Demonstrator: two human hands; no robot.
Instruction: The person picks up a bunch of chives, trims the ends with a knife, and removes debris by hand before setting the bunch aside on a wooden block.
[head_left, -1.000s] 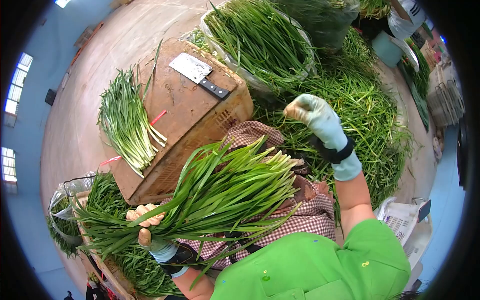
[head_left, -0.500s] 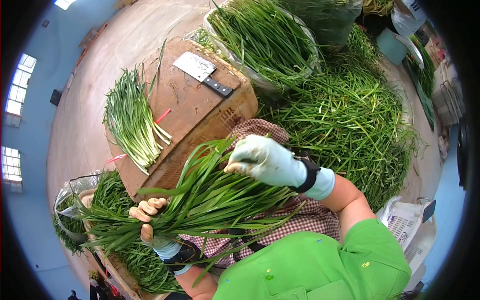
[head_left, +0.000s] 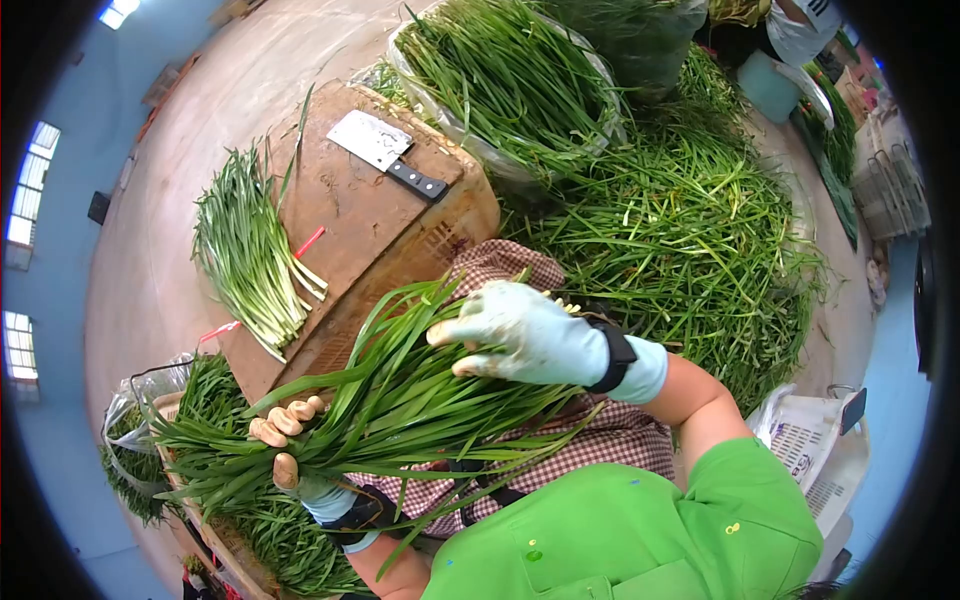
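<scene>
My left hand (head_left: 287,432), in a glove with dirty fingertips, is closed round the leafy end of a bunch of garlic chives (head_left: 430,400) held across my lap. My right hand (head_left: 515,335), in a pale blue glove, is over the stem half of the bunch with its fingers stretched and apart. Part of the stem ends is hidden behind it. Beyond my hands, a neat pile of garlic chives (head_left: 250,260) lies on a brown board (head_left: 340,225), across a red strip (head_left: 310,242). A cleaver (head_left: 385,152) with a black handle rests on the same board.
A large loose heap of chives (head_left: 680,240) covers the floor on the right. Behind the board stands a lined basket (head_left: 600,130) full of chives. Another chive-filled crate (head_left: 225,540) is at lower left. White plastic crates (head_left: 800,440) stand at my right side.
My right hand has gone from closed fingers to spread ones and lies a little lower over the bunch. The left hand keeps its hold. The whole view has shifted slightly.
</scene>
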